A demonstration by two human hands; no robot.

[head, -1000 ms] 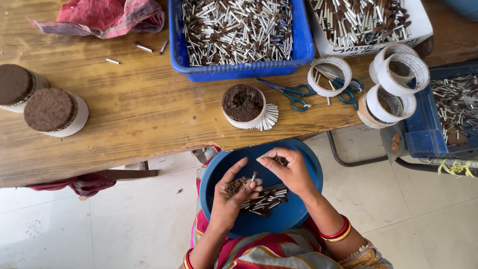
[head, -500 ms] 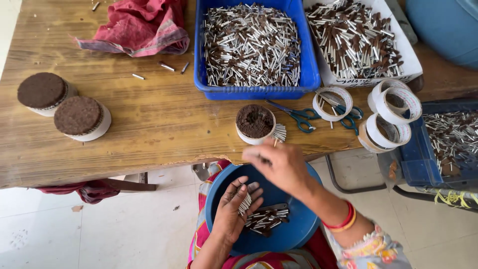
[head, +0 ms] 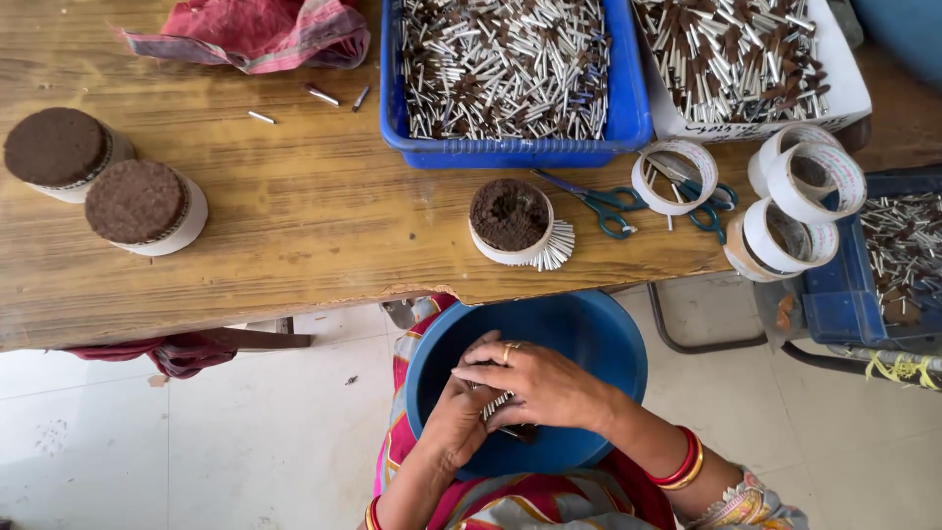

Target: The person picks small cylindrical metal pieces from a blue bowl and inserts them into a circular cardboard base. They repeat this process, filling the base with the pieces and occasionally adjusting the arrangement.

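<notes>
Three round white tubs packed with dark brown powder stand on the wooden table point(head: 294, 226): two at the left, one point(head: 510, 218) near the front edge beside the blue-handled scissors point(head: 599, 201). Over the round blue plastic bowl point(head: 589, 334) on the lap, the left hand point(head: 456, 417) and right hand point(head: 540, 383) press together, clamped on a small bunch of thin silver sticks point(head: 496, 405) between them.

Blue bowl point(head: 589, 339); blue tray point(head: 510, 147); red cloth point(head: 255, 29); red bangles point(head: 684, 459).
</notes>
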